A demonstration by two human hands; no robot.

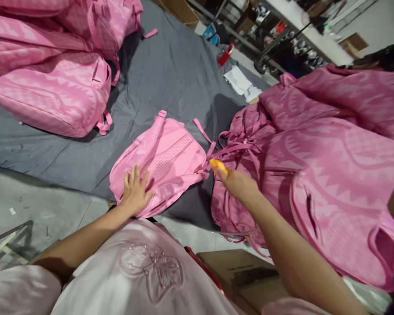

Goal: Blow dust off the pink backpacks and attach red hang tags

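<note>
A pink backpack (pixel 170 162) lies on the grey cloth in front of me, its dotted back panel and straps facing up. My left hand (pixel 136 190) rests on its near left part with the fingers spread. Past its right side, my right hand (pixel 236 181) is closed around a small yellow tool (pixel 219 166); only the tool's yellow end shows, so its kind cannot be made out. Thin pink straps (pixel 213 148) stretch between this backpack and the pile at the right, close to the yellow tool.
Pink patterned backpacks are heaped at the right (pixel 335 166) and the upper left (pixel 52 87). Grey cloth (pixel 177 74) covers the work surface. White papers (pixel 241 83) and a red object (pixel 226 55) lie at its far edge. Below is a cardboard box (pixel 249 275).
</note>
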